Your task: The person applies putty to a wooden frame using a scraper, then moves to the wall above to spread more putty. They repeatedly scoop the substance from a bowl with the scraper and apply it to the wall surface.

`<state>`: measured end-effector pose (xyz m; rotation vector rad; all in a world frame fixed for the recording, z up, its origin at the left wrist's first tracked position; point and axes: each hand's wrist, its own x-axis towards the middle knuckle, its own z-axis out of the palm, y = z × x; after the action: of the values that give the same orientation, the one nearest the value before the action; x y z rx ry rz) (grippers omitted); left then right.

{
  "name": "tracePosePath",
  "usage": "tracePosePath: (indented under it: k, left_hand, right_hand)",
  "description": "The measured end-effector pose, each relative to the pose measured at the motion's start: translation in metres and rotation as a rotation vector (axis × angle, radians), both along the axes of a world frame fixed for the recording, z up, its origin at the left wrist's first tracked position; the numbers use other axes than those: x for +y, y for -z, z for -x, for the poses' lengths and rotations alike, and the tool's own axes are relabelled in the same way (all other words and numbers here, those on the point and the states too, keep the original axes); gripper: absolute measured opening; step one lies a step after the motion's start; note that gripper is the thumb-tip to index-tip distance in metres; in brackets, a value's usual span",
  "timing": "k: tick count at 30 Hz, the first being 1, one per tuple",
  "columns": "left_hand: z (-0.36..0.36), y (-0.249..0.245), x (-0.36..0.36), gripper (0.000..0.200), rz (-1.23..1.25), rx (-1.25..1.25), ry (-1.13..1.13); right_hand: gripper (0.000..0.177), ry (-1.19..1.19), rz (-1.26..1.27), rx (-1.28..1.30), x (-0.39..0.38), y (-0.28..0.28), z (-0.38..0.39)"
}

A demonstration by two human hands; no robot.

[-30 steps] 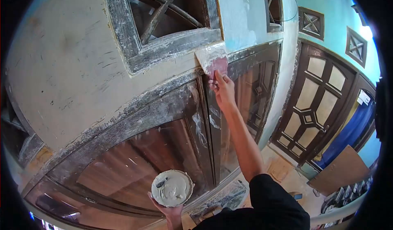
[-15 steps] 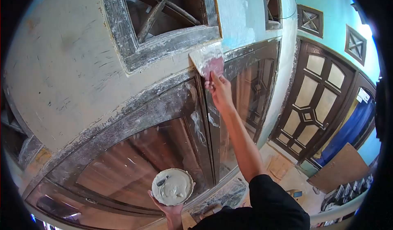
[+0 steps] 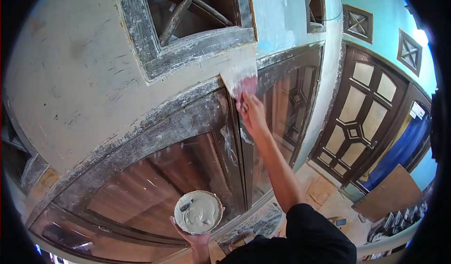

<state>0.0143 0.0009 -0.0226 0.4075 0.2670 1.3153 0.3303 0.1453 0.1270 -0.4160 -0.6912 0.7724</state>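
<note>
My right hand (image 3: 253,111) is raised, its fingers closed on the lower edge of a flat reddish putty scraper (image 3: 247,85). Pale putty coats the scraper's upper part, which lies against the strip of wall (image 3: 238,63) between the vent frame and the window frame. Lower down, my left hand (image 3: 199,239) holds a round, shallow bowl (image 3: 221,218) from underneath. Thick off-white putty (image 3: 203,213) fills it, with a small dark object (image 3: 186,205) lying on the surface.
Above is a worn wooden vent frame (image 3: 202,45) with crossed bars. Dark-framed glass windows (image 3: 155,184) stand before me. To the right are a panelled door (image 3: 354,113), a blue curtain (image 3: 394,144), a leaning brown board (image 3: 390,193) and a phone-like object (image 3: 341,222) on the floor.
My right hand and the scraper have moved slightly down the wall strip. My left hand and the putty bowl stay almost in place.
</note>
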Motion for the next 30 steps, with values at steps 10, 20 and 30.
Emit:
tracePosePath:
  k: [10,20,30]
  left_hand:
    - [-0.002,0.007,0.004,0.071,0.071,-0.065,0.036]
    - [-0.007,0.015,0.012,0.075,0.064,-0.052,0.091]
    - [-0.007,0.001,0.010,0.069,-0.014,-0.026,0.093]
  right_hand:
    - [0.015,0.271,0.071,0.001,-0.092,0.073,0.014]
    - [0.053,0.148,-0.050,-0.184,-0.125,0.040,-0.007]
    - [0.034,0.222,-0.149,0.206,-0.068,0.025,-0.009]
